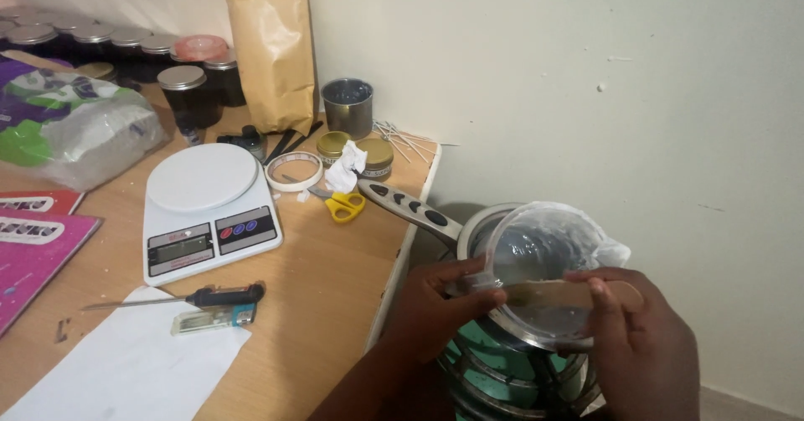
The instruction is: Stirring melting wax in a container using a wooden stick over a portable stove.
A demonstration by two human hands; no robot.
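- Biggest risk I could see: the clear round plastic container (544,258) was tipped on its side right over the steel saucepan with the black-and-grey handle (469,232), and that pan sat on a teal wire-ringed burner (494,379) off the edge of the desk (335,287). If the grip slipped, the tub would likely drop into the pan, and thin plastic near heat could soften.
- The long pan handle stuck out over the desk corner, so a bumped elbow could swing the whole pan.
- Left hand (435,304): fingers were pinched together on the container's near rim, thumb on top, holding it tilted.
- Right hand (636,337): fingers were closed around a flat pale wooden stick (544,294), its tip lying across the container's mouth. Couldn't tell if it touched anything inside.
- On the desk, well away: white digital kitchen scale (205,207), yellow-handled scissors (342,205), black probe thermometer (197,297).
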